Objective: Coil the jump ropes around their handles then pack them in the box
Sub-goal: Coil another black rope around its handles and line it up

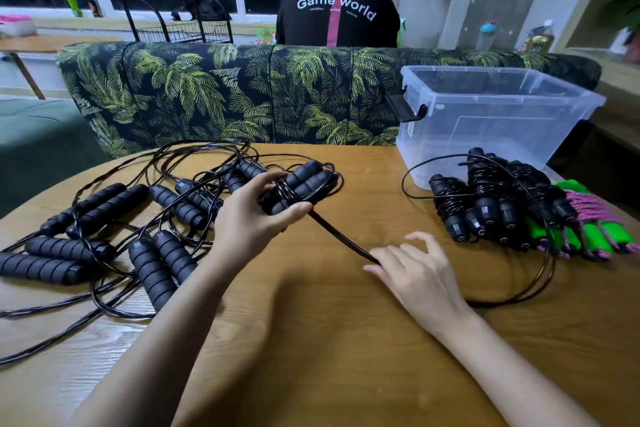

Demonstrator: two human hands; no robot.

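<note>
The wooden table point(311, 340) fills the lower view, with a palm-print sofa point(242, 94) behind it and a person in a dark shirt point(337, 10) seated beyond, back turned; the clear plastic box point(491, 121) stands at the table's far right edge, lid off, and through its walls nothing seems to be packed in it, so that step looks not yet begun; to the left sprawls the loose pile of black jump ropes point(152, 267), several pairs of foam handles in tangled cord, too knotted to count and running off the left edge; just in front of the box lie the coiled black bundles point(485, 198), and beside them the green-handled bundles point(602, 236) wound in pink cord, partly cut off at the right; by this showing the coiling is perhaps halfway and all the packing remains; the left hand point(249, 218) grips the pair of handles point(304, 184) above the table's middle, fingers and thumb curled round them, a few turns of cord already on; the right hand point(415, 270) hovers low over the table, fingers loosely spread, and the rope tail point(339, 236) runs taut from the handles to its fingertips; motion blur and the hidden thumb leave it unclear whether it pinches the cord or merely guides it; the remaining slack loops away toward the finished bundles
</note>
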